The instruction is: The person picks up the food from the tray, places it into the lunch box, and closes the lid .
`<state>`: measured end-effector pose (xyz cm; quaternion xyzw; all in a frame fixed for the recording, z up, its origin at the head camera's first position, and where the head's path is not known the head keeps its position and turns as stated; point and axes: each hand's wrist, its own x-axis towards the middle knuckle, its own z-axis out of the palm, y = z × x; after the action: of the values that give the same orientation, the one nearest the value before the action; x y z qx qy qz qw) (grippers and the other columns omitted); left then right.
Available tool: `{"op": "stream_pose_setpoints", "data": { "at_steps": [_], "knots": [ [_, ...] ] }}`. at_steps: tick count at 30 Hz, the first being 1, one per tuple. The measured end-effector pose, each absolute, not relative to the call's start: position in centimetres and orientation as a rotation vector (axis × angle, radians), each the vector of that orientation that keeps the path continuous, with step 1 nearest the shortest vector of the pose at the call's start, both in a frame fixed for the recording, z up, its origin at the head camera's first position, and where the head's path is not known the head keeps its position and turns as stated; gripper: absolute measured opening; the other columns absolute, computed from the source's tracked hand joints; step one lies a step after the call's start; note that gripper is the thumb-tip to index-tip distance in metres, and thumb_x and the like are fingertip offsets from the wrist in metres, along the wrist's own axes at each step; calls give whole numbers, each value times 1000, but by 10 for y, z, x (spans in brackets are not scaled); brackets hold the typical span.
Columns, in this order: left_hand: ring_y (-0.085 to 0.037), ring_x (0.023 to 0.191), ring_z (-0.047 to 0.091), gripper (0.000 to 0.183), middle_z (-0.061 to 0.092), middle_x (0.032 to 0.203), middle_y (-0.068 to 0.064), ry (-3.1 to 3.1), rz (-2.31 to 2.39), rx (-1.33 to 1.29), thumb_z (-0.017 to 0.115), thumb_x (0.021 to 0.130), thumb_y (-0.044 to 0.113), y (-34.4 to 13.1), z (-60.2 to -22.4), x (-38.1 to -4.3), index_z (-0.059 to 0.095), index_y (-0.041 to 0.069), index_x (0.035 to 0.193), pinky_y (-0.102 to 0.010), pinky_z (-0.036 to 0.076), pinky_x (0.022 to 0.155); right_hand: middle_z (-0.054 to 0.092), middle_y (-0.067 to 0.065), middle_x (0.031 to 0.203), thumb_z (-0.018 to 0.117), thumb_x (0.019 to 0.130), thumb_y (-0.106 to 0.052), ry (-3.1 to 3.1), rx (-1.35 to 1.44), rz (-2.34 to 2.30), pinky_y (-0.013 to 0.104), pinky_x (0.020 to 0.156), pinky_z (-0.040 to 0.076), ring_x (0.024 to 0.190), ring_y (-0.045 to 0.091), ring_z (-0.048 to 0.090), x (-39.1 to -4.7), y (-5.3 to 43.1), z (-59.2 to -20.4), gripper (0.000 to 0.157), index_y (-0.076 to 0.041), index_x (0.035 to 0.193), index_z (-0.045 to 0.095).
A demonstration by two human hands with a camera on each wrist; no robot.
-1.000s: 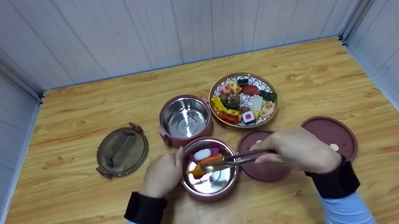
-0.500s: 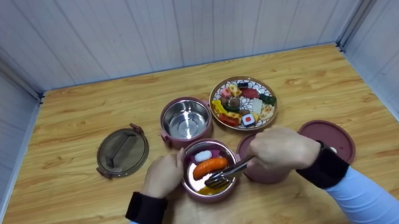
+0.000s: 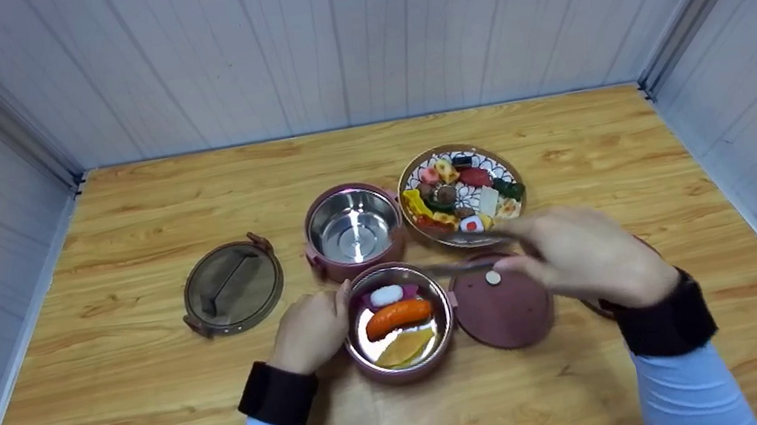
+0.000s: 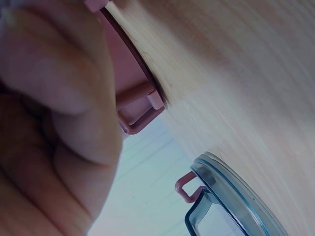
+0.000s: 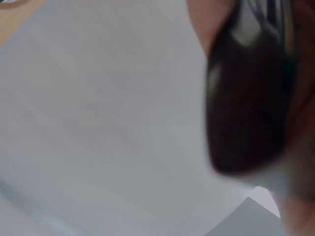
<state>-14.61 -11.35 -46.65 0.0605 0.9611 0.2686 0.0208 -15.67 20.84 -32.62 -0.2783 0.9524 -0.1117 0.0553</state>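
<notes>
My left hand [image 3: 311,331] grips the left side of the front pink-rimmed steel bowl [image 3: 373,374], thumb at the rim; the left wrist view shows its fingers curled. Inside the bowl lie an orange sausage [image 3: 399,317], a flat yellow food piece [image 3: 406,348] and a white piece on purple [image 3: 386,296]. My right hand [image 3: 583,253] holds a pair of tongs [image 3: 465,267], blurred, with arms spread and nothing between them. The tongs reach over the near edge of the patterned plate [image 3: 467,193], which bears assorted toy food. Their dark handle end [image 5: 248,98] fills part of the right wrist view.
Behind the front bowl stands a second steel bowl [image 3: 354,235] with nothing in it. A grey lid with a handle [image 3: 232,288] lies at left. One maroon disc lid [image 3: 506,310] lies right of the front bowl; another is mostly hidden under my right arm. Pale panels surround the table.
The tongs let go of the yellow piece at the front of the bowl, then rose out with spread arms toward the plate. My left hand has stayed at the bowl.
</notes>
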Motion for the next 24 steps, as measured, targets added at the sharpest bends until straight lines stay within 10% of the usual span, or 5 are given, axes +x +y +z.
{"op": "stream_pose_setpoints", "data": {
  "at_steps": [12, 24],
  "knots": [
    [-33, 62, 62, 55, 52, 59, -7, 2987, 828, 189, 37, 108, 35, -113, -467, -146, 43, 16, 57, -48, 46, 59, 60, 6, 74, 59, 95, -54, 3126, -322, -523, 43, 52, 42, 67, 28, 57, -177, 264, -382, 64, -5, 136, 59],
    [-37, 65, 63, 53, 53, 60, -7, 3010, 805, 217, 37, 108, 33, -113, -466, -146, 45, 15, 59, -50, 47, 59, 70, 9, 85, 72, 91, -40, 3107, -476, -436, 48, 57, 44, 75, 30, 65, -185, 244, -403, 39, -15, 120, 73]
  ]
}}
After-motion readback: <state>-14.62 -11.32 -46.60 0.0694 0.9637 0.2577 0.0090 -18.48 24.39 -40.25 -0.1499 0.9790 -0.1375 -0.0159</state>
